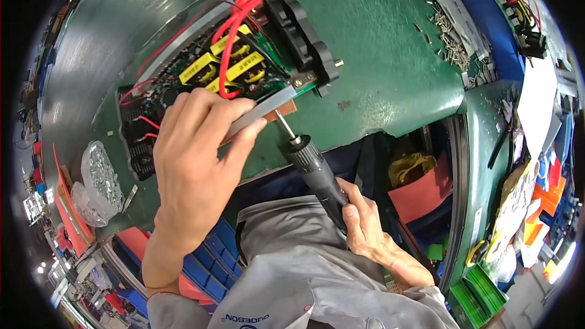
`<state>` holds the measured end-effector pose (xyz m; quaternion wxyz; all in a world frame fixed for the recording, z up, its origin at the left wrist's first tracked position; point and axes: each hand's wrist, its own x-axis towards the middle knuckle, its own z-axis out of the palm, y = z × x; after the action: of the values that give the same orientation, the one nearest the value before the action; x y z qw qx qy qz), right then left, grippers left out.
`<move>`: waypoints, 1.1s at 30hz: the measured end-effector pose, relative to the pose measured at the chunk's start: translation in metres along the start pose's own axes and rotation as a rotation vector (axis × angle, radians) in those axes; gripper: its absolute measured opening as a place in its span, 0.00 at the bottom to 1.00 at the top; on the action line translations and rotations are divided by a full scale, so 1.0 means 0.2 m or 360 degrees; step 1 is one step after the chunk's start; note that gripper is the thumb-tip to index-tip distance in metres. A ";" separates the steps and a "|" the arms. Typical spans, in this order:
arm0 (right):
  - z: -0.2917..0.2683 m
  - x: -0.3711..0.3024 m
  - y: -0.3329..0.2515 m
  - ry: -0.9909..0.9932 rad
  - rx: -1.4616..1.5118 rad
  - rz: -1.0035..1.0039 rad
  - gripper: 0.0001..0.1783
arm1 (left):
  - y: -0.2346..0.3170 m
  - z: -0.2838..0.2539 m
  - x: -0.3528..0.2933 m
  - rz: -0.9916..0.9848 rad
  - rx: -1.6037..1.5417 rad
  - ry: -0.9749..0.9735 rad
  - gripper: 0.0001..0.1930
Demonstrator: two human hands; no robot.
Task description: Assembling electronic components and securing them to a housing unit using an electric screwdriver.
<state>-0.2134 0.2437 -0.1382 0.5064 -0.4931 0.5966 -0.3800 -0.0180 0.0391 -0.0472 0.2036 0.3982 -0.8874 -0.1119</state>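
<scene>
My right hand [362,222] is wrapped around a black electric screwdriver [317,176]. Its thin bit points up and left, with the tip at or just short of a copper-coloured strip [287,108]; contact is hard to judge. A circuit board assembly [201,61] lies tilted on the table, carrying yellow-wrapped transformers [244,67], thick red wires [228,42] and black end panels [298,24]. Along its near edge runs a grey metal bar [268,105]. Thumb and index finger of my left hand [198,152] pinch this bar; the other fingers curl over the board's near left part.
A heap of small screws [451,39] lies at the right beside metal strips [448,6]. A clear plastic bag of small parts [100,176] is at the left. An open drawer [420,183] holds red and yellow items. Another wired assembly [521,12] sits at the far right.
</scene>
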 end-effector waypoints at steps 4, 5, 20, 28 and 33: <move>0.00 0.01 0.00 0.0000 -0.0027 -0.0037 0.26 | 0.00 0.01 0.00 -0.0023 -0.0124 0.0049 0.15; 0.00 0.00 0.01 -0.0013 0.0004 -0.0022 0.26 | 0.01 0.00 0.00 -0.0006 -0.0100 0.0014 0.15; -0.02 0.00 -0.09 -0.0057 0.0012 0.0112 0.27 | -0.01 -0.01 0.04 -0.0015 -0.0094 -0.0139 0.17; -0.03 -0.06 -0.05 -0.0382 0.0718 0.0523 0.37 | 0.00 -0.05 0.04 -0.0069 -0.0062 -0.0287 0.18; -0.03 -0.06 -0.08 -0.0415 0.0574 0.0723 0.35 | -0.02 -0.06 0.05 0.0034 -0.0054 -0.0310 0.15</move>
<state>-0.2166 0.2518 -0.1184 0.7298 -0.2941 0.5445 -0.2905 -0.0149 0.0288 -0.0354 0.1243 0.3724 -0.9051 -0.1629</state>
